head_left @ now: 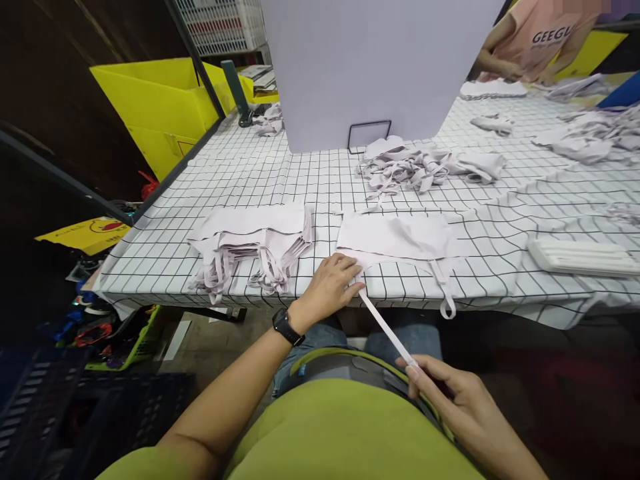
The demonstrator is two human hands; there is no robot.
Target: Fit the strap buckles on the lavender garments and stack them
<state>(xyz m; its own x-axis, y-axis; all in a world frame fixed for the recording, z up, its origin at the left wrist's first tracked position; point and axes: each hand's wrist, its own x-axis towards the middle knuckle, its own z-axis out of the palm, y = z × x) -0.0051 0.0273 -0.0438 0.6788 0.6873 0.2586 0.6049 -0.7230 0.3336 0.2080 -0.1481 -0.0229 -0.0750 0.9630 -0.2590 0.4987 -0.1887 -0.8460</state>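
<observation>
A pale lilac cloth bag (395, 235) lies flat near the front edge of the checked table (280, 180). My left hand (333, 283) presses down on its lower left corner, fingers bent and pinched at the base of the strap. That white strap (387, 330) runs taut from there toward me, and my right hand (453, 393) pinches its free end between thumb and fingers above my lap. The bag's other strap (447, 293) hangs over the table edge.
A stack of folded bags (253, 240) sits to the left. A loose heap of bags (425, 167) lies behind, before a grey partition (370, 60). White flat pieces (583, 257) lie at right. Another person (535, 33) works far right. Yellow bins (160, 107) stand left.
</observation>
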